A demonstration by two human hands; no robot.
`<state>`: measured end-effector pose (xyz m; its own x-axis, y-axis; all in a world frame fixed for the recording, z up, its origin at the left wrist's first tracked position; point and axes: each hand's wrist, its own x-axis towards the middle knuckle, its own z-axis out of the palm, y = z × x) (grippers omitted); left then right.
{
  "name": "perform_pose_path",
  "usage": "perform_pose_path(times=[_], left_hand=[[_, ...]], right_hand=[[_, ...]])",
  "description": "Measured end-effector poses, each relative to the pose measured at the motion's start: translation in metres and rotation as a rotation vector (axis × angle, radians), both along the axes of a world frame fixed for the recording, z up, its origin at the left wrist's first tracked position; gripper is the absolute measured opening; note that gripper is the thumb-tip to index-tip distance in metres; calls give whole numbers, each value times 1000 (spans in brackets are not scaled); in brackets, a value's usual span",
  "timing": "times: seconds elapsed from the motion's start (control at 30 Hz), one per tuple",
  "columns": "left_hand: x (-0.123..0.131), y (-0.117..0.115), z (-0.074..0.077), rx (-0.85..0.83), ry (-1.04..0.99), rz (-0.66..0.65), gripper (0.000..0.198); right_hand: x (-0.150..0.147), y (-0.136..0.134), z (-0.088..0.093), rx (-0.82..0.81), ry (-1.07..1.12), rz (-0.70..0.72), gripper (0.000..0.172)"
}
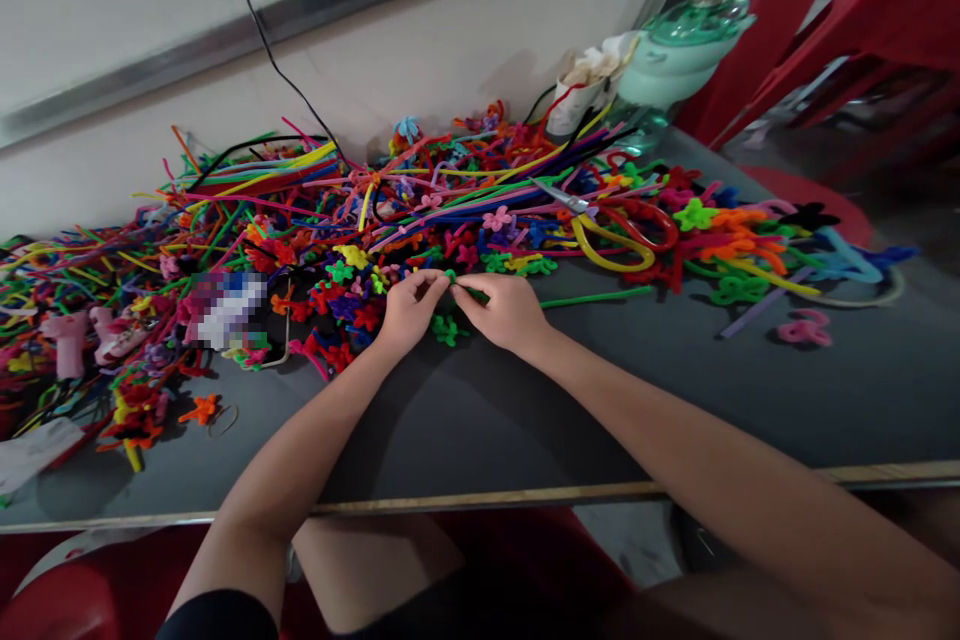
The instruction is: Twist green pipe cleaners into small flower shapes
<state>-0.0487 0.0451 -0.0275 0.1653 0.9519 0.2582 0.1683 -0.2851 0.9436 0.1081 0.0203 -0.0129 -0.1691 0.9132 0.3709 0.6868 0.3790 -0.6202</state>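
Both hands meet over the middle of the dark table [465, 420]. My left hand [411, 308] pinches a small green pipe cleaner piece [450, 276] between thumb and fingertips. From the other side, my right hand [504, 308] pinches the same green pipe cleaner, and a straight green length [596, 298] shows to the right of this hand. Just below the fingertips lies a green pipe cleaner flower [447, 330]. Scissors with red and yellow handles [615, 245] rest on the pile to the right.
A heap of colourful pipe cleaners [262, 185] runs along the wall. A green bottle [675, 60] and a white cup [574, 105] stand at the back right. An orange flower [201, 409] lies front left; red chairs [795, 40] are beyond the table.
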Motion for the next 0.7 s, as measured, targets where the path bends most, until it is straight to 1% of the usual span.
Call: perform_pose_path(times=[0.1, 0.2, 0.27, 0.33, 0.4, 0.43, 0.57, 0.7], left_hand=[[0, 0, 0, 1, 17, -5, 29], [0, 0, 0, -3, 45, 9, 25], [0, 1, 0, -9, 46, 54, 22], [-1, 1, 0, -17, 40, 107, 20], [-1, 1, 0, -14, 51, 149, 21], [-1, 0, 0, -2, 65, 163, 21], [0, -5, 1, 103, 142, 208, 20], [1, -9, 4, 158, 198, 238, 20]], right_hand=[[-1, -1, 1, 27, -55, -33, 28], [-2, -1, 1, 21, -97, -35, 30], [-2, -1, 1, 9, -122, 15, 30], [3, 1, 3, 17, -160, 105, 33], [11, 4, 5, 53, -204, 185, 34], [16, 6, 7, 78, -220, 203, 35], [35, 14, 15, 171, -209, 202, 35], [39, 15, 16, 186, -203, 204, 32]])
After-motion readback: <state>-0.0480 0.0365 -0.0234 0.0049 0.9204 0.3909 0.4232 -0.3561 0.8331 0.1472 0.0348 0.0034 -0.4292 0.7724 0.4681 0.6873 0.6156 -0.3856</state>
